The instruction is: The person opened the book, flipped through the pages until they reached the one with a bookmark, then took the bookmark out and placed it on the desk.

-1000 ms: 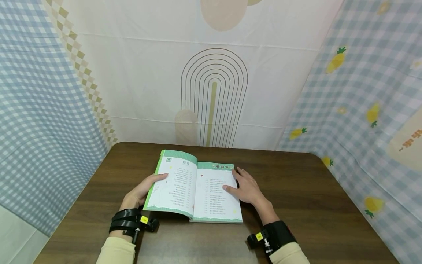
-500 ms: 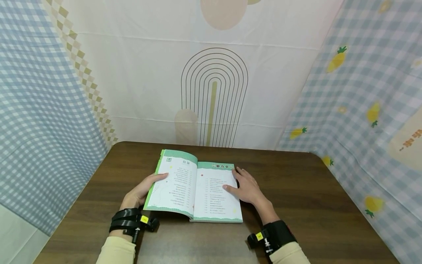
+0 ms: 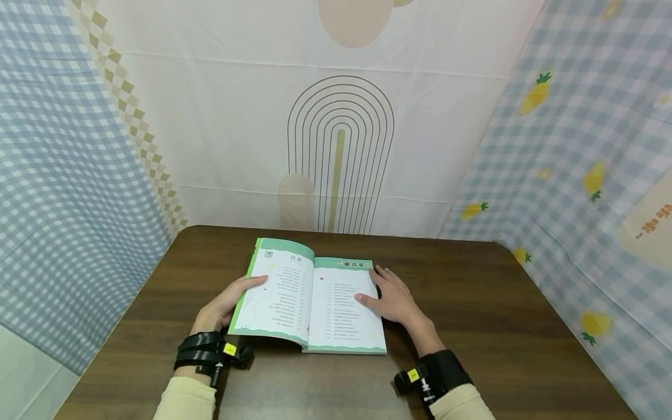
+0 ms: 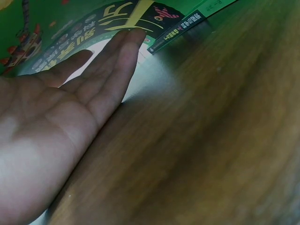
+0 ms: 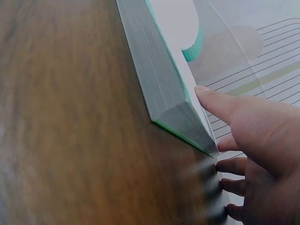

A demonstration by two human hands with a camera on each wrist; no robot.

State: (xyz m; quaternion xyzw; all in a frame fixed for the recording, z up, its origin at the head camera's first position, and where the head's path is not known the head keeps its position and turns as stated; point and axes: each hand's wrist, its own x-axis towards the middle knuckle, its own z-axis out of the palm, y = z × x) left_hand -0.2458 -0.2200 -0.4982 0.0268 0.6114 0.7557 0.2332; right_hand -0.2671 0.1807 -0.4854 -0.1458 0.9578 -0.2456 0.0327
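An open book point(image 3: 338, 306) with green-bordered, printed pages lies on the table. Its left side is lifted at an angle, while the thick right-hand block of pages point(image 5: 159, 65) rests flat. My left hand point(image 3: 226, 300) holds the raised left side, thumb over the page edge; in the left wrist view, the fingers point(image 4: 110, 77) lie extended beneath the green illustrated cover point(image 4: 61, 23). My right hand point(image 3: 394, 297) rests at the book's right edge. Its thumb point(image 5: 213, 101) touches the top page, and the other fingers are spread beside the edge, close to the tabletop.
The brown wooden table point(image 3: 504, 326) extends around the book. Behind it hangs a white cloth point(image 3: 226, 128) with arch lines. Blue checked cloths flank both sides, the right cloth point(image 3: 567, 233) printed with pineapples. Black wrist cameras point(image 3: 244, 357) are strapped to both wrists.
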